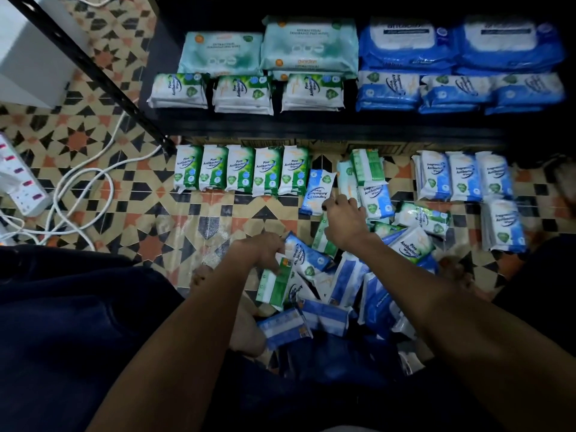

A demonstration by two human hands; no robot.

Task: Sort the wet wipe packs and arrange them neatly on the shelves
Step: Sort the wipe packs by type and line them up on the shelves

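Note:
A loose heap of small green and blue wet wipe packs point(408, 244) lies on the tiled floor in front of me. My left hand point(260, 251) grips the top of a green pack point(274, 289) at the heap's left edge. My right hand point(343, 221) is further forward, its thumb and curled fingers pinching the right edge of a tilted blue pack point(318, 191). A row of green pine packs point(241, 171) stands on the floor at the left, and a row of blue packs point(464, 176) at the right. The black shelf point(311, 126) above holds sorted green, teal and blue packs.
A black shelf post point(103, 76) slants down at the left. A white power strip point(21, 182) and looping white cables point(81, 188) lie on the floor to the left. More blue packs point(503, 226) are stacked at the right. My dark-clothed legs fill the near edge.

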